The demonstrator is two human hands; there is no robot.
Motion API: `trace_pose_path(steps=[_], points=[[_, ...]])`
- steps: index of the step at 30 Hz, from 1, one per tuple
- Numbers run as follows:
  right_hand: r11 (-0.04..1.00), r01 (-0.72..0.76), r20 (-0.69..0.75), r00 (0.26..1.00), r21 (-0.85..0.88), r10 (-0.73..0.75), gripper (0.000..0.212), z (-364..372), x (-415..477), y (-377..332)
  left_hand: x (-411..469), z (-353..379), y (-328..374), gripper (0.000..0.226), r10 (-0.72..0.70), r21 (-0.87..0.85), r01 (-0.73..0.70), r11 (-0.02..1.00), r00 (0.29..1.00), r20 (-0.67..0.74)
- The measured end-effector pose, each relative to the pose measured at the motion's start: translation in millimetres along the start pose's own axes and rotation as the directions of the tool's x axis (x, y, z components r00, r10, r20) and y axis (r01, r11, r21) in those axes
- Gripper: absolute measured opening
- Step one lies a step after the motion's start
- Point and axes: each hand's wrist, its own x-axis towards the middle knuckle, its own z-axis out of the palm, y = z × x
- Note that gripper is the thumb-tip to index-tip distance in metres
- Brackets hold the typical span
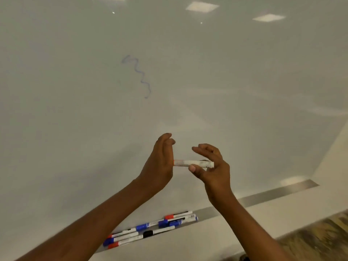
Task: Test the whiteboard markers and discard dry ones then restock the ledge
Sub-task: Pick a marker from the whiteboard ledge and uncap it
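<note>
In front of the whiteboard [75,110] I hold a white marker [185,162] level. My right hand [214,172] pinches its right part, thumb below and fingers curled over it. My left hand [160,166] stands upright with relaxed fingers, its palm against the marker's orange-red left end. A faint blue squiggle [140,74] is drawn on the board above the hands. Several markers [150,227] with red, blue and black caps lie along the ledge [207,212] below my arms.
The metal ledge strip runs on to the right along the board's bottom edge. A patterned floor [320,236] shows at the lower right. Ceiling lights reflect in the glossy board near the top.
</note>
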Motion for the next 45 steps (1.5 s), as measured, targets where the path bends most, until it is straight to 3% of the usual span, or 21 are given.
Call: trace_pose_path(steps=[2, 3, 4, 6, 7, 9, 11, 15, 19, 23, 25, 27, 31, 36, 40, 45], points=[[0.996, 0.027, -0.113, 0.993, -0.086, -0.037, 0.071, -15.3, -12.4, 0.8, 2.6, 11.3, -0.2, 0.068, -0.015, 0.025, 0.015, 1.000, 1.000, 0.026], [0.975, 0.065, -0.131, 0.987, -0.211, -0.094, 0.075, -20.8, -16.4, 3.9, 1.4, 13.7, 13.1, 0.057, -0.055, 0.026, 0.054, 0.998, 0.998, 0.043], [0.913, 0.134, -0.098, 0.978, -0.386, -0.184, 0.073, -25.3, -19.6, 7.7, 0.0, 21.6, 23.0, 0.048, -0.062, -0.038, 0.065, 0.997, 0.995, 0.081], [0.617, 0.287, 0.065, 0.932, -0.733, -0.356, 0.055, -36.6, -25.8, 22.5, 0.2, 46.3, 32.7, 0.049, 0.010, 0.030, -0.012, 0.999, 0.999, 0.037], [0.500, 0.309, 0.119, 0.919, -0.809, -0.376, 0.046, -44.9, -28.7, 29.8, 0.9, 53.2, 42.3, 0.055, 0.025, 0.011, -0.026, 1.000, 0.999, 0.048], [0.396, 0.275, 0.133, 0.927, -0.876, -0.351, 0.036, -63.8, -36.8, 43.6, 3.1, 74.0, 53.6, 0.063, -0.020, -0.051, 0.025, 0.998, 0.994, 0.105], [0.341, 0.187, 0.078, 0.947, -0.921, -0.310, 0.035, -82.7, -45.7, 56.2, 2.4, 106.7, 63.2, 0.081, 0.101, 0.079, -0.122, 0.989, 0.969, 0.226], [0.283, 0.062, -0.010, 0.969, -0.957, -0.247, 0.037, -124.7, -63.5, 90.9, -11.9, 165.9, 79.5, 0.078, 0.294, 0.110, -0.370, 0.922, 0.857, 0.423], [0.288, 0.022, -0.031, 0.984, -0.957, -0.176, 0.041, -174.4, -83.2, 143.1, -29.9, 238.9, 99.7, 0.069, 0.324, 0.161, -0.544, 0.823, 0.683, 0.655], [0.268, -0.056, -0.060, 0.998, -0.962, -0.006, 0.034, -230.4, -109.5, 201.6, -46.7, 321.1, 126.6, 0.050, 0.293, 0.112, -0.587, 0.802, 0.549, 0.783], [0.261, -0.110, -0.088, 0.992, -0.959, 0.093, 0.023, -258.2, -125.2, 236.1, -59.0, 367.7, 139.1, 0.044, 0.322, 0.053, -0.592, 0.804, 0.508, 0.799], [0.277, -0.157, -0.109, 0.978, -0.948, 0.179, 0.027, -284.8, -141.4, 275.8, -77.3, 415.1, 149.6, 0.040, 0.341, -0.011, -0.576, 0.818, 0.470, 0.814], [0.259, -0.236, -0.131, 0.922, -0.937, 0.364, 0.019, -330.3, -171.8, 355.4, -117.7, 502.5, 165.7, 0.065, 0.270, -0.039, -0.511, 0.859, 0.386, 0.882], [0.196, -0.348, -0.188, 0.809, -0.917, 0.557, 0.031, -359.0, -215.8, 450.3, -180.5, 590.5, 155.1, 0.112, 0.191, -0.037, -0.383, 0.923, 0.372, 0.909], [0.136, -0.378, -0.207, 0.734, -0.916, 0.647, 0.035, -367.4, -252.7, 516.4, -216.4, 644.1, 133.8, 0.099, 0.075, 0.034, -0.266, 0.963, 0.387, 0.919], [0.091, -0.378, -0.189, 0.639, -0.921, 0.746, 0.038, -369.0, -285.3, 589.3, -250.4, 696.3, 98.1, 0.079, 0.070, 0.049, -0.323, 0.945, 0.345, 0.936]])
